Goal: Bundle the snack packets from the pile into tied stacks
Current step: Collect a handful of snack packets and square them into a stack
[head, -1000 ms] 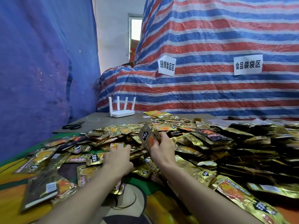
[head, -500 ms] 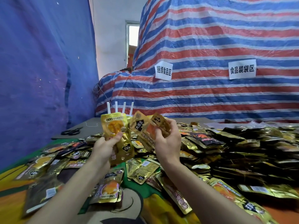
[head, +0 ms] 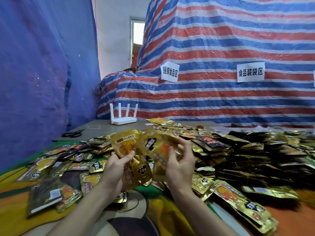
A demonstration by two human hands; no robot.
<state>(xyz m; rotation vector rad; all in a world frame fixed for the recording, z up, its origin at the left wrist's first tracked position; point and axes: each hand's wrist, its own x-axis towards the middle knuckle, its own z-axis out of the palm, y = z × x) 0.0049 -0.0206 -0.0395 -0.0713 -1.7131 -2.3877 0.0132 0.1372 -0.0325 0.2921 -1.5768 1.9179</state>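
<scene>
Your left hand [head: 117, 166] pinches gold snack packets [head: 124, 145], thumb on front. Right hand [head: 180, 166] curls round second fan [head: 157, 147], blurred. Both raised above near edge of worktop [head: 95, 128]; pile [head: 238, 150] spreads right. Likely risk: slick foil slips as you merge, stack splays before tying.

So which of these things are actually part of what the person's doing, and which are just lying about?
Part of the job:
- left hand, gripping a few gold packets
- right hand, holding a second batch
- the packet pile

Just lying about:
- white router
- black scissors, untouched, perhaps for cutting ties later
- paper signs
- striped tarp
</scene>
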